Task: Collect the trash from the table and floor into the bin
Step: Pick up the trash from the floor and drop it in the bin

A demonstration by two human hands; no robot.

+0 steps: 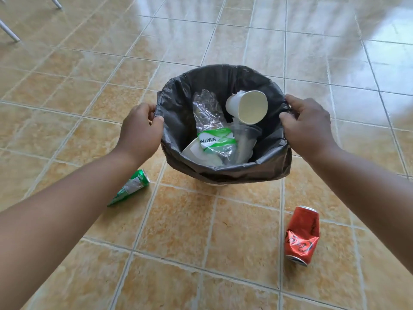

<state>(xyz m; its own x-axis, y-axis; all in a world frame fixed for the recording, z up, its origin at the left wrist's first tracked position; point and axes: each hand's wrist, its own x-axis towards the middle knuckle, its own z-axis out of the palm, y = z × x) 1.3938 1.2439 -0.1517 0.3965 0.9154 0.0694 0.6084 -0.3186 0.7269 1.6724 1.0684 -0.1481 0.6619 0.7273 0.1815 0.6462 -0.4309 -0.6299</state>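
Note:
A bin lined with a black bag stands on the tiled floor in the middle of the head view. My left hand grips its left rim and my right hand grips its right rim. Inside lie a crushed clear plastic bottle with a green-and-white label, a white paper cup on its side, and clear plastic cups. A crushed green can lies on the floor left of the bin, partly hidden behind my left forearm. A dented red can lies on the floor near the bin's right front.
Shiny orange floor tiles spread in all directions. White furniture legs show at the top left corner.

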